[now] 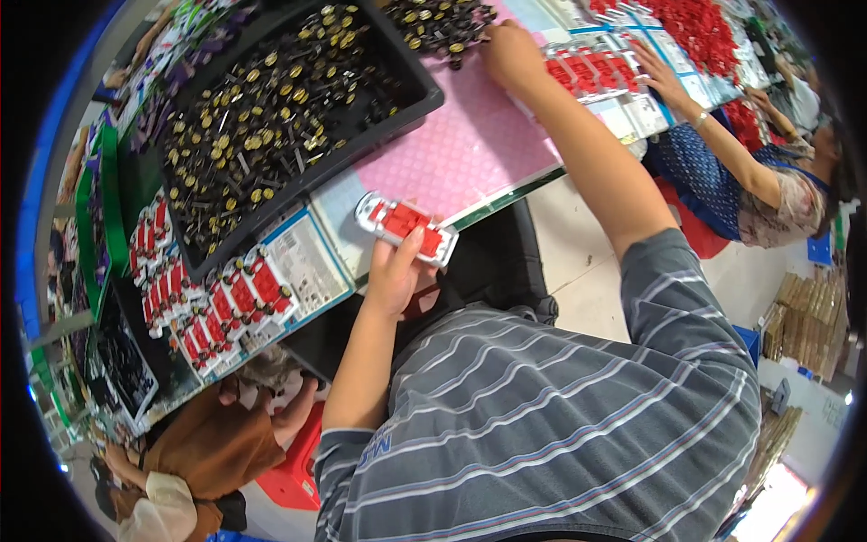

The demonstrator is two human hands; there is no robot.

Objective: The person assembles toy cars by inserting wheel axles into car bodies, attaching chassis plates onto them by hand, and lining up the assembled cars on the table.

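The left hand (395,275) held a red-and-white blister pack (405,228) at the near edge of the desk (470,149), over the lap. Its grip was pressed on the pack: the thumb lay across the red middle and the fingers were curled under the near side, so the pack was pinched rather than resting loose. The pack's long axis ran from upper left to lower right, slanting across the desk edge, and most of its length stuck out up and to the left of the hand.

The right hand (511,52) was well apart from it, with the arm stretched to the far side of the pink mat. It rested at a heap of small black-and-gold parts (440,24), just beside a row of red-filled packs (587,68). Whether its fingers were spread or pinching a part could not be told; they were turned away from view.

So the loose parts lay far ahead and to the right of the held pack, and the right hand was clearly the nearer of the 2 to them. A large black tray (271,108) of the same parts sat between, to the left of the mat, closer to the left hand. Finished packs (226,303) lay stacked below the tray. Another person's hand (664,77) worked on the red packs further right.
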